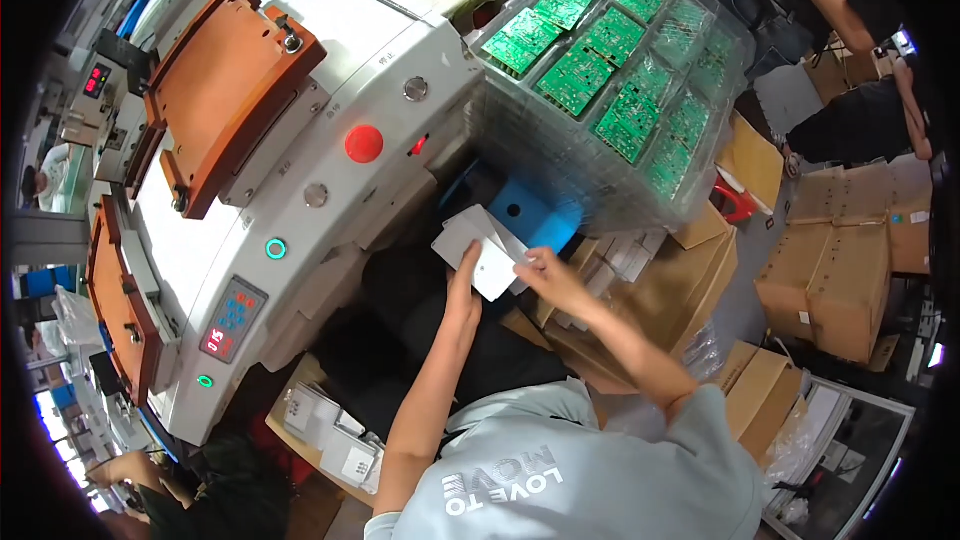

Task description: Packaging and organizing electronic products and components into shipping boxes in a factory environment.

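Note:
Over my lap, my left hand (464, 285) grips a few thin white panels (492, 268), overlapping and fanned out at slightly different angles. My right hand (546, 272) has its fingers closed at the right edge of the same panels. Fine detail on the panels is too small to make out, apart from a small dark mark on the top one. Just beyond them is a blue bin (540, 208), partly hidden by the panels and my right hand.
A white machine (400, 30) with orange fixtures (235, 80) and a red button (364, 144) stands left. Stacked clear trays (600, 180) hold green circuit boards (575, 78). Cardboard boxes (830, 270) stand right; an open carton (690, 305) is by my right arm. White parts (350, 455) lie lower left. Other people work nearby.

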{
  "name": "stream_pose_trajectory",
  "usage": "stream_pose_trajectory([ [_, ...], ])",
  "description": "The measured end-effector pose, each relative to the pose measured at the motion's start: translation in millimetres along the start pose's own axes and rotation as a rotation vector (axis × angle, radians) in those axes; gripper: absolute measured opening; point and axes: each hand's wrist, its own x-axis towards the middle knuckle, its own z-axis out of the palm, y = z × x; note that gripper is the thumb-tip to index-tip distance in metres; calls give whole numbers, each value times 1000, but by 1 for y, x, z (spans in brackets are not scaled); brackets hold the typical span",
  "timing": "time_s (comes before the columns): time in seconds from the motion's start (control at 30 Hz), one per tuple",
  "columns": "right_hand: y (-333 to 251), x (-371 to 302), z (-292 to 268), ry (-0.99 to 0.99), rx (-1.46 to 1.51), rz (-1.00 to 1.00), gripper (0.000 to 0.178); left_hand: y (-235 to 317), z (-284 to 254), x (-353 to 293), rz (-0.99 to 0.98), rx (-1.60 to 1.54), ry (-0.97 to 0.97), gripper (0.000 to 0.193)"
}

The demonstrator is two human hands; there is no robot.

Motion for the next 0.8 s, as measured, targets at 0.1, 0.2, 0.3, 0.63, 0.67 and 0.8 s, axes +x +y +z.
stream_pose_trajectory([
  [0.1,41,10,46,137,250,-131,75,0,5,-1,52,23,-59,68],
  [0.2,25,12,58,156,446,-18,80,-1,5,-3,28,48,-91,67],
  [0.3,13,12,49,115,603,113,85,0,10,-6,57,69,-89,65],
  [0.63,22,9,26,-56,519,21,74,-5,18,-16,156,174,-83,77],
  [0.67,30,11,24,-52,377,-40,63,-4,17,-16,139,166,-65,77],
  [0.8,47,42,-3,127,-51,-149,42,-1,14,-15,69,103,-22,76],
])
